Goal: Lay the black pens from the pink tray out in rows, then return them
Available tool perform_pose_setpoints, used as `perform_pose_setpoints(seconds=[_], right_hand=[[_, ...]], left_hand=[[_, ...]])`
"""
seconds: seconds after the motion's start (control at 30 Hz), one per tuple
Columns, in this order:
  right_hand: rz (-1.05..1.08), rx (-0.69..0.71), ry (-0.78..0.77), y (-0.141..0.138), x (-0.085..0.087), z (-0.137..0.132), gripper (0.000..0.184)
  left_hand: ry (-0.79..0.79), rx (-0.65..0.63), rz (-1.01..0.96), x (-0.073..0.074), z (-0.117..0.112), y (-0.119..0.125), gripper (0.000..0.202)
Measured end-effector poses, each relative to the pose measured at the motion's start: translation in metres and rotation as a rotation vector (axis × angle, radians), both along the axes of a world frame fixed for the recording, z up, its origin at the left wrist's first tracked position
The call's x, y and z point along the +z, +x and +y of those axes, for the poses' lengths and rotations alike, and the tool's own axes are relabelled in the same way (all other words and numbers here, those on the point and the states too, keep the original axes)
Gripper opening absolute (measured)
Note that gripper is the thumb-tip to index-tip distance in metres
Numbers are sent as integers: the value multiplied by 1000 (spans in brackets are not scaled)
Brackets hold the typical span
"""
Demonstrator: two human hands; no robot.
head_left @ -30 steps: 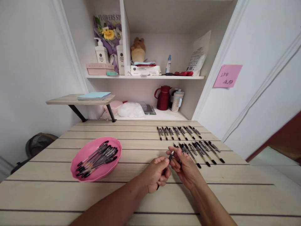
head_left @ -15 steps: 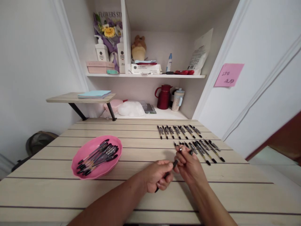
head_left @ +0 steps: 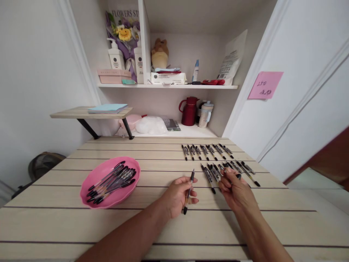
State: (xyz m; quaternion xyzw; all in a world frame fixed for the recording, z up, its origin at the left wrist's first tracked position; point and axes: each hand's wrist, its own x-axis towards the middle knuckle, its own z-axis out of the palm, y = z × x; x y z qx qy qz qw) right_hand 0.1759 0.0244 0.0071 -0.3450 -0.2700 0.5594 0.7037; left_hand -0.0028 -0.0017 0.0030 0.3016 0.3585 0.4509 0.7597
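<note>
My left hand [head_left: 178, 196] is closed round the barrel of a gel pen [head_left: 188, 194], its bare tip pointing away and its black end towards me. To the right, my right hand [head_left: 235, 187] pinches a black pen cap [head_left: 238, 176], mostly covered by the fingers. It hovers over the near row of pens [head_left: 208, 178], hiding part of that row. A far row of pens [head_left: 205, 153] lies behind, with dark cap-like pieces beside the barrels. On the left stands a pink bowl [head_left: 122, 198] holding several black-ended pens [head_left: 116, 180].
The slatted wooden table [head_left: 152, 233] runs back to a white shelf unit. A small raised stand [head_left: 62, 114] with blue paper [head_left: 109, 107] sits at the back left. A red jug [head_left: 189, 112] and a pale tumbler [head_left: 205, 115] stand on the lower shelf.
My hands have moved apart. The right hand has gone right, over the near row; the left has turned the pen more upright, and its bare tip now shows.
</note>
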Motion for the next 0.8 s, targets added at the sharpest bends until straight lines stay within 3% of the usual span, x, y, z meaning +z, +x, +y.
perform_pose_setpoints(seconds=[0.17,0.47,0.63,0.8], right_hand=[[-157,32,-81,7,-3,1,29],[-363,23,-96,15,5,4,33],[-508,72,-131,15,13,11,31],[-671,182,-135,-10,9,9,28]], left_hand=[[30,106,62,-4,1,3,22],[122,81,314,-2,3,4,24],[63,104,230,1,9,9,18],[-28,131,186,3,16,15,16]])
